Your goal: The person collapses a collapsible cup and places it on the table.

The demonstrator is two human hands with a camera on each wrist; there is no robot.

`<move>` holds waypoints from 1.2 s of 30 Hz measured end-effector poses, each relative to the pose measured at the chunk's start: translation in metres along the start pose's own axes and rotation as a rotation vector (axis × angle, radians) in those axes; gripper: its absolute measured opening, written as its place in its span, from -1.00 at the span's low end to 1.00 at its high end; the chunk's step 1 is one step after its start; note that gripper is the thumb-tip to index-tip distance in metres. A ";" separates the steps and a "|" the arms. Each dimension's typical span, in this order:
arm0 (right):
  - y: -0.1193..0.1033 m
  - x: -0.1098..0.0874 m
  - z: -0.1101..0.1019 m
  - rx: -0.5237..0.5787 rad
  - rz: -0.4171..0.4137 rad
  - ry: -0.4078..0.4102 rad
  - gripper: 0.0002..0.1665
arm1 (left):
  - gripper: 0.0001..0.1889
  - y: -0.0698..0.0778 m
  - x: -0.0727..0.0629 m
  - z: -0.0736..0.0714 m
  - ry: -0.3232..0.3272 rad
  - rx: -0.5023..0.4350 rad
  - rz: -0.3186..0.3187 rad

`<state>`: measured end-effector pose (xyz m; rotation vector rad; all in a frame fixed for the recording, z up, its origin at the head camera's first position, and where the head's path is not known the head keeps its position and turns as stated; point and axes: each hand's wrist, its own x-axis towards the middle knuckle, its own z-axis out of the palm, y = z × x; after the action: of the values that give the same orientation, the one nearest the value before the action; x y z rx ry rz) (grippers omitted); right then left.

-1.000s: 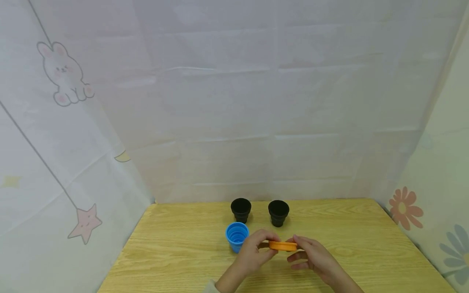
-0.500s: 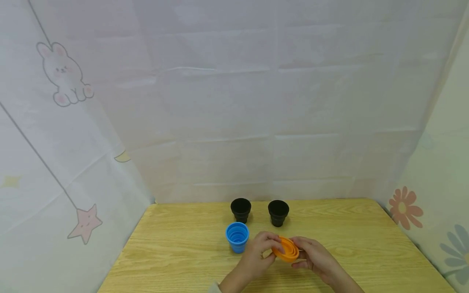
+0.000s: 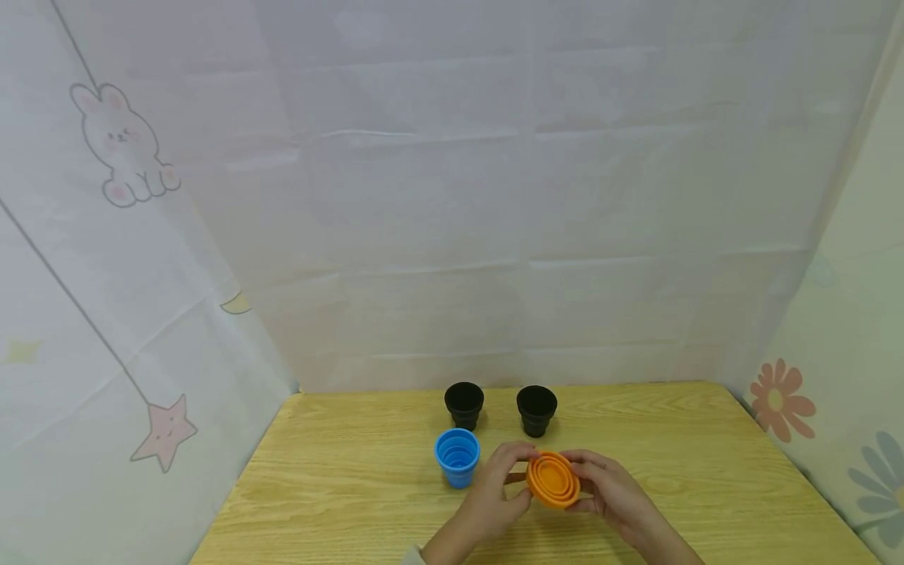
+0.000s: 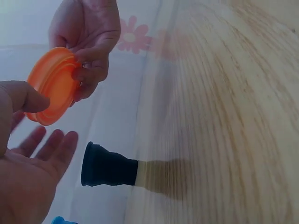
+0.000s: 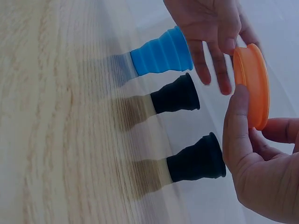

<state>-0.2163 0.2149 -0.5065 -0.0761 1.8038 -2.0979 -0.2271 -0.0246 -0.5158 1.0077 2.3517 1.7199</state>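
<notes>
An orange collapsible cup (image 3: 554,480), folded flat into rings, is held above the table between both hands. My left hand (image 3: 497,493) pinches its left edge; in the left wrist view the thumb lies over the cup's rim (image 4: 39,100) while other fingers stretch out below. On the opposite edge, my right hand (image 3: 613,496) grips the cup between thumb and fingers. The right wrist view shows the folded cup (image 5: 254,88) nearly side-on. Just left of my left hand, a blue collapsible cup (image 3: 457,464) stands upright, pulled out to full height.
Two black extended cups stand upright farther back, one behind the blue cup (image 3: 464,405) and one to the right (image 3: 537,410). The wood-grain table (image 3: 339,471) meets a pale hanging sheet (image 3: 424,235) at the back, with patterned sheets at both sides.
The orange cup has turned from edge-on to tilted, so its ringed inside now faces the head camera. Both hands have shifted slightly with it; the other cups stay put.
</notes>
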 end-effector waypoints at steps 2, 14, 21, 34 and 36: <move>0.000 0.000 -0.001 0.003 -0.003 0.009 -0.44 | -0.46 0.000 0.001 -0.001 0.009 -0.119 -0.106; -0.001 0.003 -0.003 0.013 -0.011 0.029 -0.45 | -0.46 0.004 0.005 -0.001 0.049 -0.595 -0.488; 0.005 0.008 -0.006 -0.002 -0.003 0.041 -0.44 | -0.55 -0.002 0.007 0.000 0.032 -0.667 -0.537; 0.010 0.016 -0.007 -0.032 0.000 0.103 -0.42 | -0.61 -0.013 0.014 0.005 0.110 -0.666 -0.590; 0.011 0.018 -0.008 -0.026 0.005 0.106 -0.43 | -0.61 -0.015 0.016 0.006 0.123 -0.668 -0.601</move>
<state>-0.2326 0.2152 -0.5216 0.0333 1.8897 -2.1117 -0.2441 -0.0141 -0.5263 0.0808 1.6411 2.0659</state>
